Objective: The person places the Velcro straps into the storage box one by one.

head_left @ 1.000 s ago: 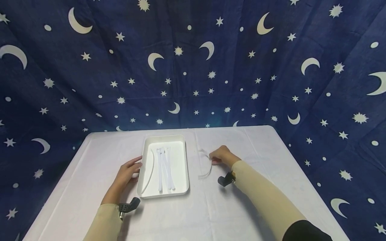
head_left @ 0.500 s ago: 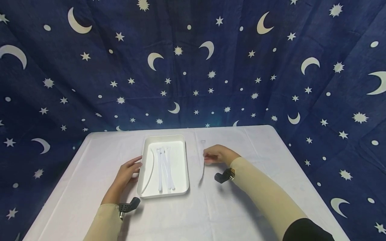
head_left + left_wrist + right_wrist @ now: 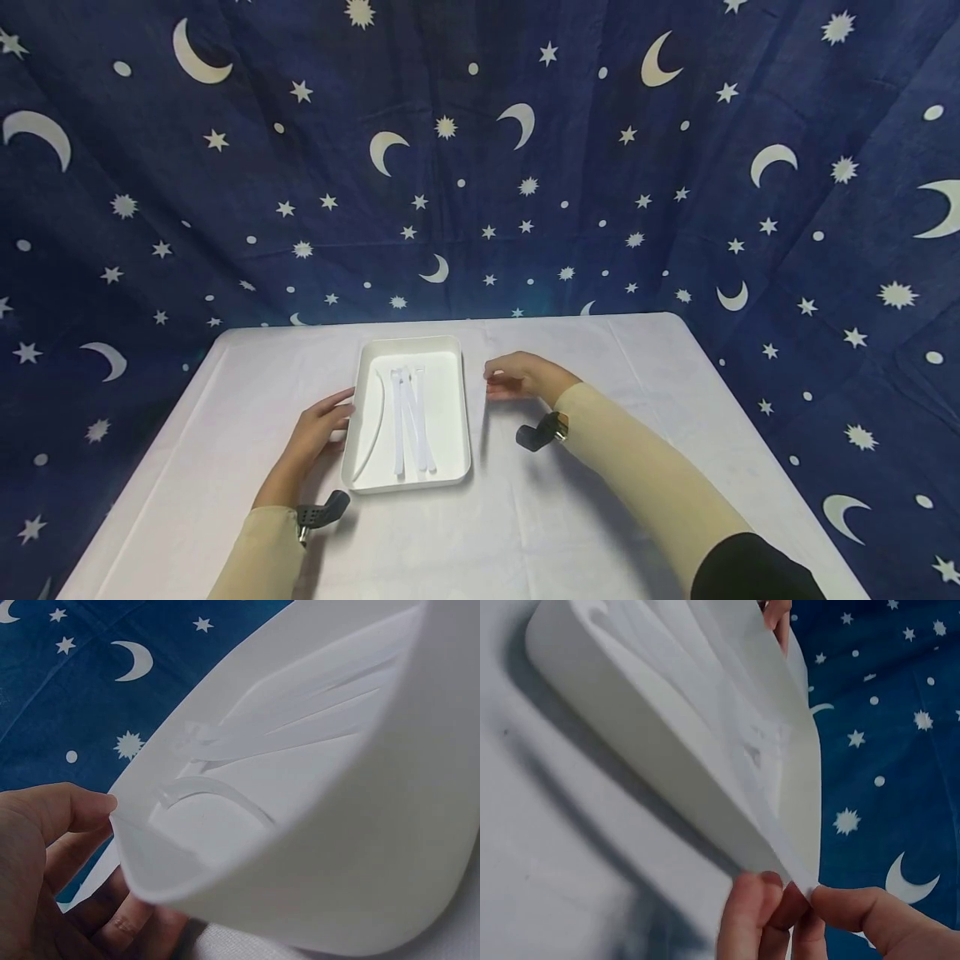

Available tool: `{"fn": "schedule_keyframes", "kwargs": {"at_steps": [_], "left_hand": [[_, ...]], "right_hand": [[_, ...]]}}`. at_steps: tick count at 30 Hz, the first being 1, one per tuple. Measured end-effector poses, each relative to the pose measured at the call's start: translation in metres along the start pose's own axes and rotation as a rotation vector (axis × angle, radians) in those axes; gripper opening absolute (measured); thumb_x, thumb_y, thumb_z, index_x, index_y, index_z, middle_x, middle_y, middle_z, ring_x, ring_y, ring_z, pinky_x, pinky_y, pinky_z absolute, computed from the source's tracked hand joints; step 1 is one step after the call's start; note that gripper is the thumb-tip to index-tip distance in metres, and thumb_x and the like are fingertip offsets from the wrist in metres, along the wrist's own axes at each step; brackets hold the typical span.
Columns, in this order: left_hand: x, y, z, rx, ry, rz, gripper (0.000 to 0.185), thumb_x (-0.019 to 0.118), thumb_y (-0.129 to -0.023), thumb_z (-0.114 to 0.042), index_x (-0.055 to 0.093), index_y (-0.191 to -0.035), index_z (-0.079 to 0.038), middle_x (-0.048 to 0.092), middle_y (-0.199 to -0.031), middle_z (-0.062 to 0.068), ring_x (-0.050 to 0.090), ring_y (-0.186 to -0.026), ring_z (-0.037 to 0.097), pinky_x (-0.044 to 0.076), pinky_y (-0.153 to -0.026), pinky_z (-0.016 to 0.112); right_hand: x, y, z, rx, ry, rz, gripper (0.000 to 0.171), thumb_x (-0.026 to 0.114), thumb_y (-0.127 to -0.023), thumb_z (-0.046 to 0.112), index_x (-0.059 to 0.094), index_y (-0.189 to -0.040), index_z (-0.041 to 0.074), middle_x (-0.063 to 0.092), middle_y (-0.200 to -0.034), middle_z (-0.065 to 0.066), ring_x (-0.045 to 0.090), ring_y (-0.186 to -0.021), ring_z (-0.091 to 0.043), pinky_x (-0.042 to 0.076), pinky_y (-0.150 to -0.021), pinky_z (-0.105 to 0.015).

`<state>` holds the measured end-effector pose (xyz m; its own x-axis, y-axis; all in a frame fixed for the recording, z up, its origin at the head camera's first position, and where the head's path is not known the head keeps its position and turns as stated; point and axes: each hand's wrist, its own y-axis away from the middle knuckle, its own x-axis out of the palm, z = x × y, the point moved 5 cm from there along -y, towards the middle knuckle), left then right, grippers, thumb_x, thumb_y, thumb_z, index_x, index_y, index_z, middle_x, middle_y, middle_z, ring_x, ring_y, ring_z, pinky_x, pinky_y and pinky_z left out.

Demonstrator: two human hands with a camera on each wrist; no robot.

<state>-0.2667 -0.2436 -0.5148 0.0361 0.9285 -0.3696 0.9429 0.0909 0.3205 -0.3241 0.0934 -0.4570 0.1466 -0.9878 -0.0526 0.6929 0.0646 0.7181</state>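
Note:
My left hand (image 3: pixel 315 429) holds the left side of a shallow white tray (image 3: pixel 452 417), its thumb or finger over the rim in the left wrist view. Inside the tray lie several straight, slim white strips (image 3: pixel 398 429), each with a wider end at the back. A bowed strip (image 3: pixel 214 787) lies apart from them along the tray's left side. My right hand (image 3: pixel 521 377), just right of the tray, pinches another white strip (image 3: pixel 786 851) between thumb and fingers. That strip is seen almost edge-on in the head view and overlaps the tray in the right wrist view.
A white cloth (image 3: pixel 585 517) covers the table. Behind and beside it hangs a dark blue curtain (image 3: pixel 480 150) printed with moons and stars. Each wrist carries a black camera mount (image 3: pixel 542 432), close over the cloth on the right.
My right hand has lifted the strip from the cloth and carried it left toward the tray, turning it edge-on. My left hand has stayed at the tray's side.

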Motion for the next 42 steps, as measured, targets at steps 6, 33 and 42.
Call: {"fn": "schedule_keyframes", "kwargs": {"at_steps": [6,33,42], "left_hand": [[-0.001,-0.002,0.0,0.007,0.019,-0.002,0.056,0.055,-0.099,-0.035,0.042,-0.15,-0.016,0.049,-0.144,0.022,0.056,-0.122,0.038,0.058,-0.079,0.031],[0.0,-0.003,0.004,-0.004,0.039,-0.012,0.058,0.055,-0.098,-0.035,0.041,-0.151,-0.015,0.047,-0.145,0.022,0.054,-0.123,0.039,0.058,-0.08,0.032],[-0.001,-0.002,0.004,0.003,0.04,-0.009,0.058,0.055,-0.098,-0.037,0.041,-0.15,-0.016,0.046,-0.146,0.021,0.053,-0.126,0.04,0.058,-0.082,0.034]], "right_hand": [[0.016,0.004,0.008,-0.015,0.015,0.019,0.029,0.063,-0.084,-0.003,0.057,-0.113,-0.002,0.063,-0.085,-0.011,0.065,-0.066,-0.016,0.06,-0.07,-0.025],[0.089,0.001,0.012,-0.352,0.183,0.048,0.021,0.063,-0.08,-0.013,0.065,-0.1,-0.008,0.06,-0.08,-0.007,0.056,-0.064,-0.012,0.055,-0.061,-0.02],[0.097,-0.006,0.007,-0.455,0.364,-0.119,0.029,0.065,-0.074,-0.012,0.071,-0.102,-0.005,0.063,-0.074,-0.008,0.054,-0.054,-0.01,0.059,-0.063,-0.027]]}}
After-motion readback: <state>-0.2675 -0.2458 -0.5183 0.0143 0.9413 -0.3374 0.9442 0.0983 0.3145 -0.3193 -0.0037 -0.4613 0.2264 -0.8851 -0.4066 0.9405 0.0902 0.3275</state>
